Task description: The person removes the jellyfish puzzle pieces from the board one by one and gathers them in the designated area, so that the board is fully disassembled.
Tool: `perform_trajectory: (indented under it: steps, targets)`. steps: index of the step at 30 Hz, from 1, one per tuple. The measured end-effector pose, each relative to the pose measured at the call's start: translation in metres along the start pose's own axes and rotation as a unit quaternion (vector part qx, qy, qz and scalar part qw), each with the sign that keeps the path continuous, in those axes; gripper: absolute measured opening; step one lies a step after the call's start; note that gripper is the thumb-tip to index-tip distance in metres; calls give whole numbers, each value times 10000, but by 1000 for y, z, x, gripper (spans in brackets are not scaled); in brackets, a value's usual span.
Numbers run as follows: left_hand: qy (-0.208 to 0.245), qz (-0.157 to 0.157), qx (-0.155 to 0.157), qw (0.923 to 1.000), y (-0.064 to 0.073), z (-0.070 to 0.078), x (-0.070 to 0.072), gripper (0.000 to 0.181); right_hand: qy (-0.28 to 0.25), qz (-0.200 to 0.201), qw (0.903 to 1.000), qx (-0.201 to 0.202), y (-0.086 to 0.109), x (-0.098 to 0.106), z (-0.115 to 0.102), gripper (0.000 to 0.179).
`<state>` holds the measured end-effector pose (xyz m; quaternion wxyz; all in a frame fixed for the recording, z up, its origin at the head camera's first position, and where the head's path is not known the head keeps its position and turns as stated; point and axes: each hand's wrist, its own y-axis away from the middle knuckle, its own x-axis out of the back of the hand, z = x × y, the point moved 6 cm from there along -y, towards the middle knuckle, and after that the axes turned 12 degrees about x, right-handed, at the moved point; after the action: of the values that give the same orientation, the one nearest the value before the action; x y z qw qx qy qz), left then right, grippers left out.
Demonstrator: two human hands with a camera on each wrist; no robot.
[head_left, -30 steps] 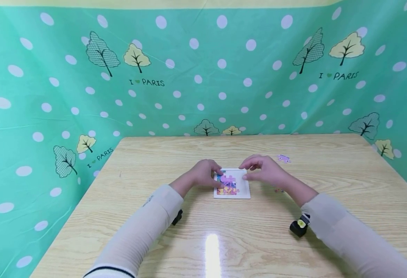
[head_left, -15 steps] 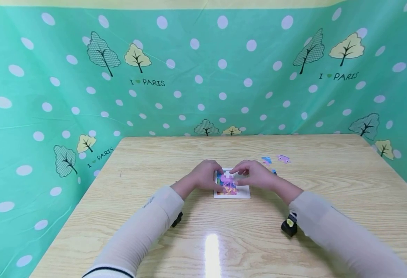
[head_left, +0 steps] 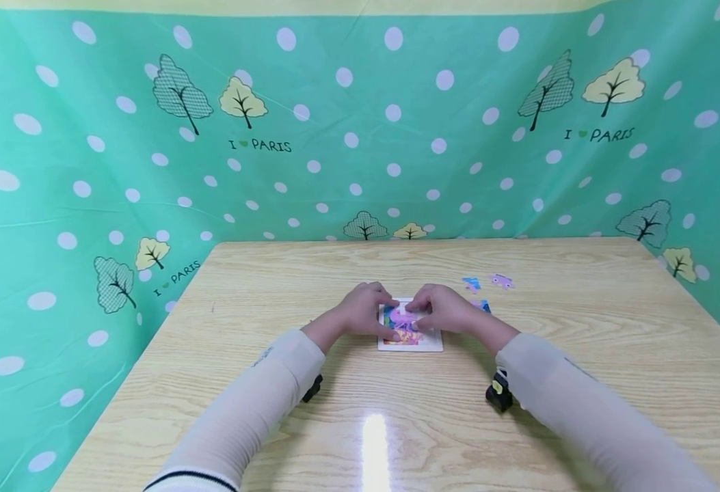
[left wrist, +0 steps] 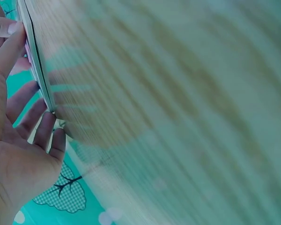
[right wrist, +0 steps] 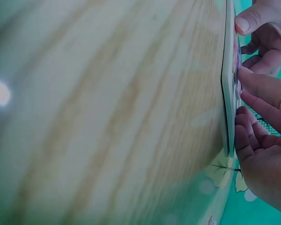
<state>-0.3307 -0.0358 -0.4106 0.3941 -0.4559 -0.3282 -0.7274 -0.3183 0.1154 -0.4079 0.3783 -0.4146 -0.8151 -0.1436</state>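
Observation:
A small jigsaw puzzle board [head_left: 430, 342] with a white border lies on the table, its left part filled with a colourful pink, blue and yellow picture. My left hand [head_left: 362, 311] rests along the board's left side, thumb and fingertips spread over the picture. In the left wrist view that thumb touches the board [left wrist: 35, 51] and the other fingers stay loosely extended. Over the middle of the board, my right hand [head_left: 442, 309] pinches a puzzle piece between thumb and index finger, low against the picture; the fingers mostly hide the piece.
Loose puzzle pieces lie right of the board: a purple piece [head_left: 502, 281], a blue piece [head_left: 472, 282] and another blue one [head_left: 485, 305] beside the right wrist. A polka-dotted green cloth [head_left: 390, 137] hangs behind the wooden table [head_left: 273, 287].
My right hand has moved left from the board's right edge to its middle and down onto the picture, uncovering loose pieces. My left hand has barely shifted, its thumb slightly farther across the board.

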Motion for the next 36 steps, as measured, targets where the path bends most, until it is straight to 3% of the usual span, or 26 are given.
perform_trajectory:
  steps: [9,18,25,36]
  targets:
    - [-31,-26,66,10000,0,1,-1,70,20,-69,9997,-218,-1,-2,4,30]
    - [64,-114,270,9996,-3,-2,-2,72,-66,59,9998,-151,-2,-1,4,30]
    - [97,-90,221,9997,-3,-3,-2,73,-512,224,9984,13,-2,0,4,22]
    - [26,-122,267,9996,-3,-3,-2,72,-1026,602,9929,-75,9,15,3,15]
